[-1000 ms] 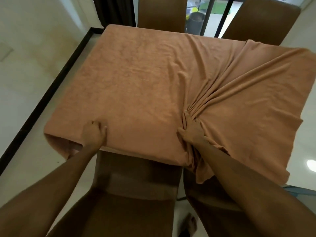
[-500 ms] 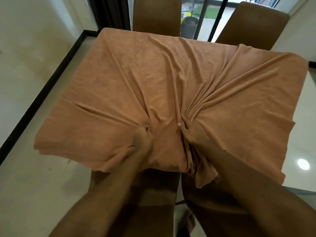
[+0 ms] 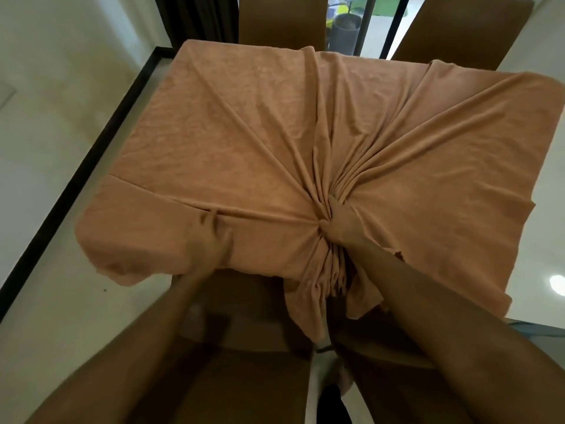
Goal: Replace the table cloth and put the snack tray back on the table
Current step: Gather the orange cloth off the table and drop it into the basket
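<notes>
- Right hand (image 3: 339, 223) is fisted tight around a gathered bunch of the table cloth (image 3: 244, 142) near the table's near edge
- Left hand (image 3: 208, 240), blurred, lies spread on the cloth beside it, gripping nothing that I can tell
- Cloth looks soft, light, limp; it bunches easily, so best held by gathered folds
- No snack tray or containers in view

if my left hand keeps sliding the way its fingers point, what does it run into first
Probably the raised fold in the tablecloth just beyond the fingertips of the left hand. The hand is blurred, so its exact heading is uncertain. Past that ridge, only flat cloth shows up to the far chair.
</notes>
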The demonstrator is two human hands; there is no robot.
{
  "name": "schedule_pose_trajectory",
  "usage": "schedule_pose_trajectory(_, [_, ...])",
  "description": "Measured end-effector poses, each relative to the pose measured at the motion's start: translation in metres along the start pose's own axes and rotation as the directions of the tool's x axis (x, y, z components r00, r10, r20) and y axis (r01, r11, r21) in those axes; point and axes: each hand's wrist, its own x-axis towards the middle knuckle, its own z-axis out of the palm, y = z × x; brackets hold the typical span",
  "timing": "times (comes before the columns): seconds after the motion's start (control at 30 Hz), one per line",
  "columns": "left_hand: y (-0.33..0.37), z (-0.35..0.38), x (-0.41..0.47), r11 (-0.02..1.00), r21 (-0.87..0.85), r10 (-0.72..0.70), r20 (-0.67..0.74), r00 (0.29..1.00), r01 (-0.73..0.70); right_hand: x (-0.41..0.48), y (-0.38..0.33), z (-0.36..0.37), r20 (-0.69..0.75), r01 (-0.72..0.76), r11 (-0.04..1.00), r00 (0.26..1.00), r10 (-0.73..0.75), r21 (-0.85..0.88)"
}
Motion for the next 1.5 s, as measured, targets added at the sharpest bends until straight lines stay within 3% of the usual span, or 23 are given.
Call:
schedule_pose_trajectory(0.07, [-0.038,-0.011,0.013,0.973,0.219,-0.064,-0.05,0.997,0.074,-0.001,0.002,-0.003,0.0,0.017,0.999,1.0,-0.017,-0.043])
schedule_pose_trajectory(0.13, [-0.047,-0.01,0.016,0.962,0.27,-0.013,-0.086,0.996,0.036,-0.001,0.004,-0.004,0.002,0.028,0.999,1.0,-0.028,-0.044])
schedule_pose_trajectory(0.2, [-0.033,-0.004,0.019,0.98,0.194,0.058,-0.11,0.992,-0.036,0.001,0.008,-0.003,0.006,0.027,0.999,1.0,-0.027,-0.044])
schedule_pose_trajectory(0.3, [0.001,0.007,0.014,0.998,0.048,0.047,-0.133,0.99,-0.041,0.0,0.013,-0.007,0.009,0.027,1.0,1.0,-0.027,0.003])
schedule_pose_trajectory(0.43, [0.076,0.035,-0.009,0.967,-0.222,-0.152,-0.113,0.982,0.124,-0.001,0.025,-0.018,0.046,0.01,0.946,0.999,-0.027,0.325])
schedule_pose_trajectory(0.5, [0.125,0.062,-0.03,0.926,-0.323,-0.213,-0.012,0.977,0.197,0.002,0.028,-0.024,0.066,-0.047,0.867,0.998,0.016,0.497])
schedule_pose_trajectory(0.63, [0.218,0.108,-0.09,0.857,-0.476,-0.09,0.239,0.967,0.197,0.008,0.035,-0.034,0.148,-0.135,0.734,0.988,0.047,0.666])
schedule_pose_trajectory(0.77, [0.23,0.105,-0.103,0.839,-0.53,0.071,0.337,0.939,0.127,0.009,0.053,-0.043,0.17,-0.097,0.87,0.985,0.015,0.484])
schedule_pose_trajectory(0.87, [0.199,0.083,-0.092,0.866,-0.5,0.225,0.369,0.902,-0.011,0.006,0.058,-0.034,0.086,-0.005,0.956,0.996,-0.021,0.294])
schedule_pose_trajectory(1.0, [0.149,0.054,-0.063,0.946,-0.243,0.258,0.164,0.952,-0.215,0.004,0.065,-0.038,0.014,0.083,0.986,0.996,-0.086,0.144])
schedule_pose_trajectory(1.07, [0.127,0.048,-0.035,0.944,-0.074,0.329,0.188,0.925,-0.321,0.002,0.074,-0.056,0.115,0.149,0.986,0.981,-0.158,0.079])
schedule_pose_trajectory(1.2, [0.125,0.046,0.002,0.931,0.125,0.305,0.256,0.917,-0.344,-0.008,0.101,-0.086,0.265,0.245,0.969,0.937,-0.228,-0.034])
schedule_pose_trajectory(1.33, [0.153,0.057,0.04,0.917,0.184,0.289,0.302,0.909,-0.353,-0.044,0.135,-0.096,0.059,0.317,0.939,0.948,-0.311,-0.134])
schedule_pose_trajectory(1.4, [0.169,0.067,0.057,0.892,0.217,0.306,0.358,0.882,-0.397,-0.062,0.152,-0.092,-0.042,0.267,0.955,0.961,-0.275,-0.127])
schedule_pose_trajectory(1.5, [0.206,0.076,0.074,0.84,0.241,0.357,0.428,0.83,-0.486,-0.071,0.168,-0.085,-0.072,0.314,0.939,0.943,-0.326,-0.142])
